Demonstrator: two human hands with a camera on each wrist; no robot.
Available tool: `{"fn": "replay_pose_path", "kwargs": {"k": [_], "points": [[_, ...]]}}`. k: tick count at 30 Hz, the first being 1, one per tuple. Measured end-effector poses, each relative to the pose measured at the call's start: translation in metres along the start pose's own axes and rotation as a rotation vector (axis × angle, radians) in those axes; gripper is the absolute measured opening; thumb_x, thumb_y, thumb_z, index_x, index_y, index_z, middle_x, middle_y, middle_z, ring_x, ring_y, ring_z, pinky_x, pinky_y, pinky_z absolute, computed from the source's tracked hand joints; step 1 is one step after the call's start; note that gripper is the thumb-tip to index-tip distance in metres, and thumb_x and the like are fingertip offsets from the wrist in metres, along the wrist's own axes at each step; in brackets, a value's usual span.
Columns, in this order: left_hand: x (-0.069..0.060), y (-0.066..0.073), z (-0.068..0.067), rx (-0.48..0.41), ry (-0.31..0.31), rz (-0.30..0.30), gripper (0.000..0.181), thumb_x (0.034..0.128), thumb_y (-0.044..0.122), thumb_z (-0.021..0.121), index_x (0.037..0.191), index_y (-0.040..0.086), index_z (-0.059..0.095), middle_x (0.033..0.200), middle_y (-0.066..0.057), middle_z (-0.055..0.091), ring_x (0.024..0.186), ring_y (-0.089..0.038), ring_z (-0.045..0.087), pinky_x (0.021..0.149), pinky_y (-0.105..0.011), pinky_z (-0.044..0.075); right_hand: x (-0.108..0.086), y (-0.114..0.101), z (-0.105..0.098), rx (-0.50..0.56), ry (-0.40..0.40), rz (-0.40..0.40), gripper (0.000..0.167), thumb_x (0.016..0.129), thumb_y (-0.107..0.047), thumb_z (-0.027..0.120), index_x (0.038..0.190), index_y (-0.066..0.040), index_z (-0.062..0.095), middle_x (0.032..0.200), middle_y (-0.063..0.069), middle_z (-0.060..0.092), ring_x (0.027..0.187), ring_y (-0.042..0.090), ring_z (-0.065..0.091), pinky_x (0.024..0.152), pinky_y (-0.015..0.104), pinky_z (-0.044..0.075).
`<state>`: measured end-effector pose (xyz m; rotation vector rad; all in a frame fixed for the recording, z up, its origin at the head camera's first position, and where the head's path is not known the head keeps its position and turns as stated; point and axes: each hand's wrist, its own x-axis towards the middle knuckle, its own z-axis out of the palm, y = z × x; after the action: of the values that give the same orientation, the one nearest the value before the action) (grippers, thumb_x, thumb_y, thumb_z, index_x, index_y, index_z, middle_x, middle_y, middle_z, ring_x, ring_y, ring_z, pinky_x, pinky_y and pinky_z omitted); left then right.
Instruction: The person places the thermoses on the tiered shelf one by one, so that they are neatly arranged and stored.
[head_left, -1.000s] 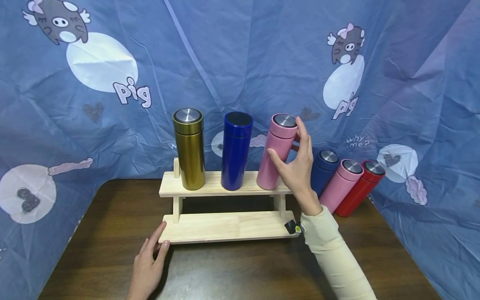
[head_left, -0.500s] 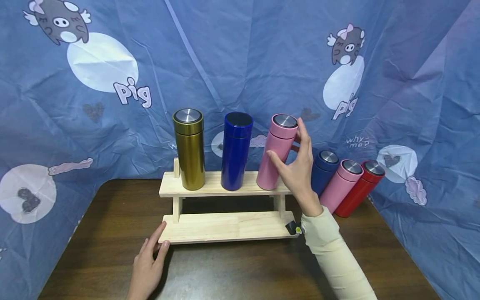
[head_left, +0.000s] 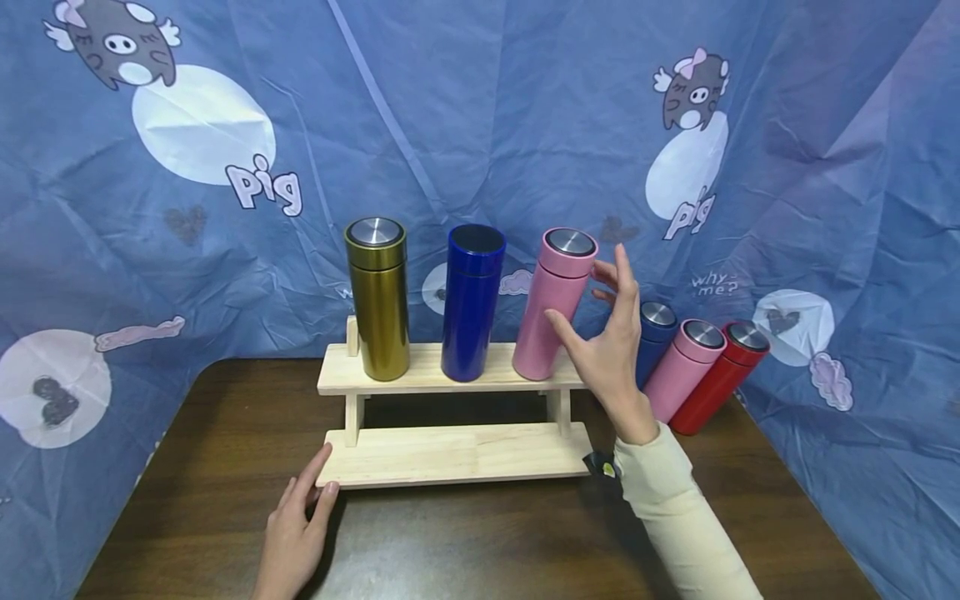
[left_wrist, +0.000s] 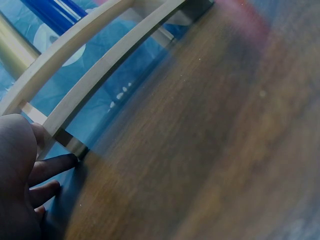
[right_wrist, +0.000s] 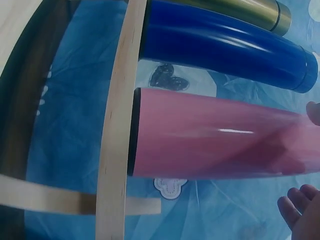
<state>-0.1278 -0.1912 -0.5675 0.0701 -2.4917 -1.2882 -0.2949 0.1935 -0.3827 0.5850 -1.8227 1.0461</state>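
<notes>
The left hand [head_left: 296, 529] is resting, fingers relaxed, against the rack [head_left: 457, 454]; the right hand [head_left: 609, 354], fingers parted, is flanking the pink bottle [head_left: 552, 300] on the upper shelf [head_left: 427, 362]. I'm guessing release, next needing careful withdrawal.

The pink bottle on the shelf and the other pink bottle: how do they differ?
The shelf bottle stands on the upper board; the other pink bottle is lower, farther right. The shelf bottle's base is visible; the other's is hidden behind the sleeve. Both are pink, with silver-topped lids.
</notes>
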Motion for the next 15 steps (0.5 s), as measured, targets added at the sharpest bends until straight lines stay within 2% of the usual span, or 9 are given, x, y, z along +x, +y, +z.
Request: {"fn": "replay_pose_path", "kwargs": {"k": [3,10,15], "points": [[0.0,0.0,0.0,0.003,0.0,-0.001,0.052,0.1131,0.018,0.064,0.164,0.014,0.055,0.15,-0.027,0.064,0.123,-0.05,0.073,0.128,-0.072,0.033,-0.001,0.0,-0.006,-0.02,0.016,-0.015,0.105,0.097,-0.059,0.082,0.17,-0.002,0.033,0.146,0.025,0.061,0.135,0.038,0.061,0.111,0.043,0.055],[0.0,0.0,0.001,0.005,0.004,-0.001,0.052,0.1132,0.018,0.064,0.164,0.013,0.055,0.151,-0.027,0.064,0.123,-0.05,0.072,0.129,-0.071,0.033,-0.005,0.001,-0.022,-0.059,0.012,-0.042,0.102,0.099,-0.061,0.078,0.167,0.001,0.034,0.148,0.025,0.06,0.139,0.04,0.058,0.114,0.048,0.053],[0.0,0.0,0.002,0.007,0.008,0.002,0.052,0.1128,0.018,0.065,0.163,0.014,0.056,0.151,-0.026,0.064,0.123,-0.049,0.072,0.129,-0.07,0.033,-0.011,0.003,-0.033,-0.079,0.014,-0.042,0.1,0.1,-0.063,0.076,0.165,0.001,0.037,0.147,0.026,0.06,0.138,0.042,0.057,0.115,0.045,0.05]]}}
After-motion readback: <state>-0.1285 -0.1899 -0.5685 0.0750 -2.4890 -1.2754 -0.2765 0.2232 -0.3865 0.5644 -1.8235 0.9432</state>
